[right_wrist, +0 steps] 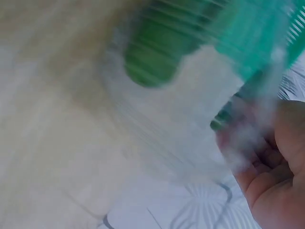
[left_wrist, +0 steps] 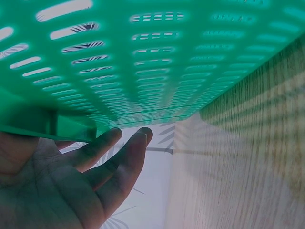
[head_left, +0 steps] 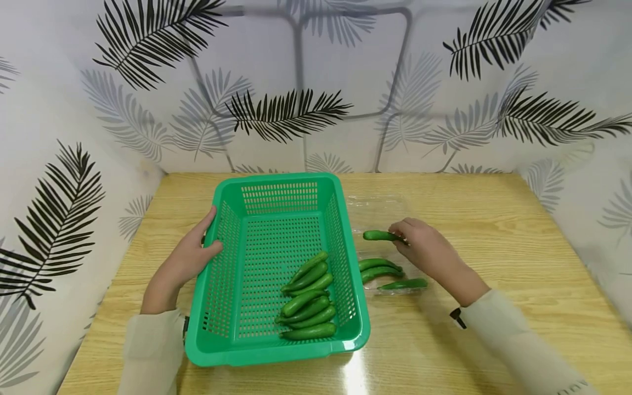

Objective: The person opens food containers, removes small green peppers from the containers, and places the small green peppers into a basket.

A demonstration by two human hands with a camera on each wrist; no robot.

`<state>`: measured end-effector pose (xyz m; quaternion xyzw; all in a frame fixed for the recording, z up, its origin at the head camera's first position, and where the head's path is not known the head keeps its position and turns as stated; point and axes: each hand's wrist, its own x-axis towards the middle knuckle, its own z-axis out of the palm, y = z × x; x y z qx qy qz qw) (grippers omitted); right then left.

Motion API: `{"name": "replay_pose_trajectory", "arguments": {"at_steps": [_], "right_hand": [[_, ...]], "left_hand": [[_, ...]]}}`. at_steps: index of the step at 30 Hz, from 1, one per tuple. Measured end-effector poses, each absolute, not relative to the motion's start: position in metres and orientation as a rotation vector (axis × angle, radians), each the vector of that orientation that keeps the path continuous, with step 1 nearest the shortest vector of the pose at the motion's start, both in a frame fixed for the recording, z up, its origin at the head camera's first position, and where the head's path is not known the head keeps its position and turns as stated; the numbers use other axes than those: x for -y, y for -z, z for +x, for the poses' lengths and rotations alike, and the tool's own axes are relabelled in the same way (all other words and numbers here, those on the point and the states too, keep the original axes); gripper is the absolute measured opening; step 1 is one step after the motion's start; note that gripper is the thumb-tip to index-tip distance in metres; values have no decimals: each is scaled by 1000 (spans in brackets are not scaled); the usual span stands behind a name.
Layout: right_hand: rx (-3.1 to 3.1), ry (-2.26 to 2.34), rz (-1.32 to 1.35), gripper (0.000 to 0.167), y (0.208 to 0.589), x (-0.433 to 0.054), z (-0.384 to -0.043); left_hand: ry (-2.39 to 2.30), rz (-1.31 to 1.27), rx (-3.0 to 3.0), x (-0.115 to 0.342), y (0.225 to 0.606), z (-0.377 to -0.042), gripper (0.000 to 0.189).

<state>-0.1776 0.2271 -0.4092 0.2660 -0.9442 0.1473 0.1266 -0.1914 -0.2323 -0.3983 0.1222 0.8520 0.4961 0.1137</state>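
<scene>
A green plastic basket [head_left: 276,356] stands on the table, with several small green cucumbers [head_left: 311,331] lying along the right side of its floor. My left hand [head_left: 185,255] holds the basket's left rim, thumb on top and fingers outside; in the left wrist view the hand [left_wrist: 71,186] sits beneath the rim. To the right of the basket, my right hand [head_left: 427,247] pinches one cucumber [head_left: 379,235] by its thin end, blunt end pointing at the basket. Below it, a clear plastic tray [head_left: 377,206] bears a few more cucumbers [head_left: 404,283].
The wooden table [head_left: 494,219] extends to the right of the tray and in front of the basket. Leaf-patterned cloth [head_left: 316,148] closes off the back and both sides. The basket's right wall overlaps the tray's left edge in the head view.
</scene>
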Motion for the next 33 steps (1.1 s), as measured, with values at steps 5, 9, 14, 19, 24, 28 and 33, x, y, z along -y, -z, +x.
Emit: {"name": "replay_pose_trajectory", "arguments": {"at_steps": [5,9,14,19,24,28,33], "right_hand": [[2697,-570,777,23,392,-229,-179],[2677,-605,797,22,380,-223,-178],[2627,-638,875,21,368,-205,-179],[2563,-674,979,22,358,-181,-180],[2556,-677,1064,22,352,-155,-179],[2535,-654,1133,19,348,-136,-179],[2513,-602,1200,19,345,-119,-182]], "left_hand": [[-1450,351,-2500,233,400,-191,76],[-1444,346,-2511,234,401,-191,76],[-1440,343,-2516,235,401,-191,76],[-1445,356,-2519,235,401,-192,76],[-1436,361,-2520,234,400,-192,76],[-1425,356,-2532,233,398,-192,77],[-1425,365,-2544,232,396,-192,77]]}}
